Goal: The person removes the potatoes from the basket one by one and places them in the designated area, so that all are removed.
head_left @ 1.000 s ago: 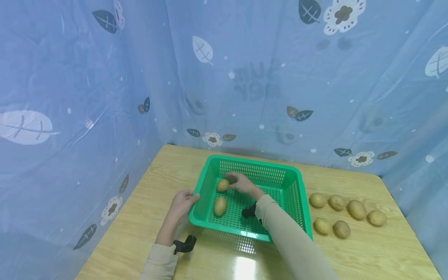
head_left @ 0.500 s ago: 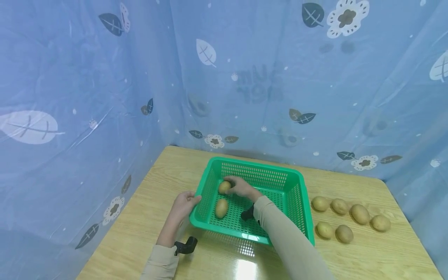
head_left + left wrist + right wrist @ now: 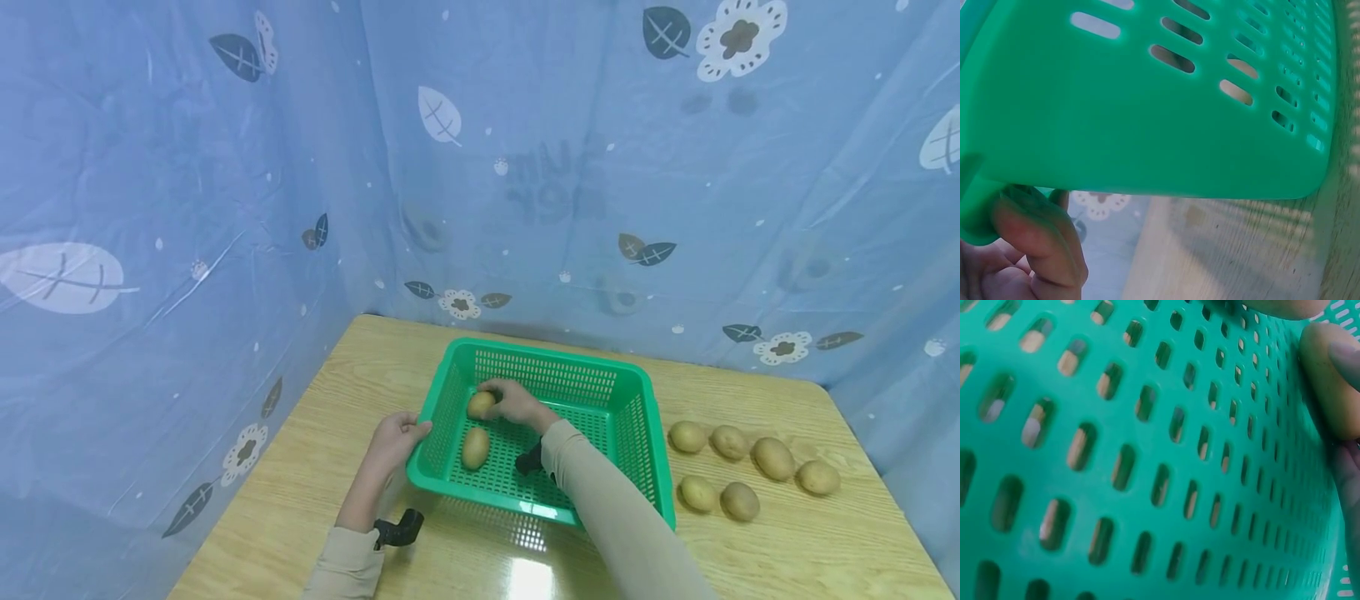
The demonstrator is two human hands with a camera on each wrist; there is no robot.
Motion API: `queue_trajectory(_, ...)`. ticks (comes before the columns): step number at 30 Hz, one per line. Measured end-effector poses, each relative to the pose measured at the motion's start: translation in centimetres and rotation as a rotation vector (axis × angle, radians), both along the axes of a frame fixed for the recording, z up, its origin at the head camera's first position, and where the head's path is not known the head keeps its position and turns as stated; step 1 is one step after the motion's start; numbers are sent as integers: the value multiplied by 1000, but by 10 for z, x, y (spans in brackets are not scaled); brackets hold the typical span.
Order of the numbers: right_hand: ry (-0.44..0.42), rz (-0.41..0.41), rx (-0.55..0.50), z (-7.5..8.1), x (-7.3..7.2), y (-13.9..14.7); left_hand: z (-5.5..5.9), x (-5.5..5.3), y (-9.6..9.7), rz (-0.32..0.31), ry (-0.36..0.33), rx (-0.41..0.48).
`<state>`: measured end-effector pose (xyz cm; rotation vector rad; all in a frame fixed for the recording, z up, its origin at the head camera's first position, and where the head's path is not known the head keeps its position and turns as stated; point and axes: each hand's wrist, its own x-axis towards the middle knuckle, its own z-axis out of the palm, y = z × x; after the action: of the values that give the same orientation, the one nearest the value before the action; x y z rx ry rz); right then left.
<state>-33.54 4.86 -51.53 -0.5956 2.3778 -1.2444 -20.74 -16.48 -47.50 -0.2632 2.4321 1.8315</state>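
Observation:
A green slotted plastic basket [image 3: 528, 492] stands on the wooden table. My left hand [image 3: 395, 442] pinches its left rim; in the left wrist view the curled fingers [image 3: 1041, 240] hook under the rim at the basket's outer corner. Inside the basket, my right hand [image 3: 513, 402] grips a potato [image 3: 481, 406] between thumb and fingers, low over the slotted floor near the left wall. The right wrist view catches that potato [image 3: 1332, 381] at its right edge. A second potato [image 3: 475, 448] lies just in front of it, on the basket floor.
To the right of the basket, several potatoes lie on the table [image 3: 817, 550] in two rows, among them a back-row potato [image 3: 773, 459] and a front-row potato [image 3: 740, 502]. A blue patterned curtain [image 3: 525, 167] hangs behind the table and along its sides.
The view has shifted slightly. My right hand stays at the potato near the basket's left wall, its fingers moving only a little over it. My left hand keeps its hold on the rim.

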Motion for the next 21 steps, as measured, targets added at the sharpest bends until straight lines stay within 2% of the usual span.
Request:
queue_trajectory(7, 1, -15, -9, 0, 0, 2, 1, -1, 0, 2, -15, 11)
queue_trajectory(15, -25, -30, -77, 2, -3, 5, 0, -1, 1, 3, -10, 7)
queue_trajectory(21, -58, -1, -85, 6, -4, 7, -1, -2, 0, 10, -11, 7)
